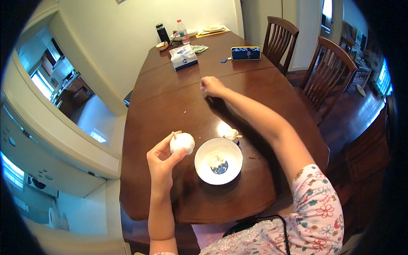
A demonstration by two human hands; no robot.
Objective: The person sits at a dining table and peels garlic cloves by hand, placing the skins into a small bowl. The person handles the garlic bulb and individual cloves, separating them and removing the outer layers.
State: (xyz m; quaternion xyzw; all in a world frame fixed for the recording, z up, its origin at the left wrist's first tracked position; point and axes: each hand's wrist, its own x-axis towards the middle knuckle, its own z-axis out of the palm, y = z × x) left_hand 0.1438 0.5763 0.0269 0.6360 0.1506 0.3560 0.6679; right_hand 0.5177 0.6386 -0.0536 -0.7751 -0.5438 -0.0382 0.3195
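My left hand [162, 158] grips a whole white garlic bulb [183, 145] between thumb and fingers, its stub of stem pointing up. It is held above the table, left of a white bowl [204, 173]. Inside the bowl lie pale garlic pieces [216, 158], partly covering a blue pattern at its bottom. Just behind the bowl's rim sits a clump of garlic skin or broken garlic [232, 134]. My right hand [211, 86] reaches far forward over the table, fingers curled in; whether anything is inside them is hidden.
On the dark wooden table [153, 118] stand a tissue pack [184, 58], a phone [245, 53] propped upright with its screen lit, a black flask [162, 32], a plastic bottle [183, 32] and a small bowl [162, 46]. Wooden chairs [328, 76] line the right side.
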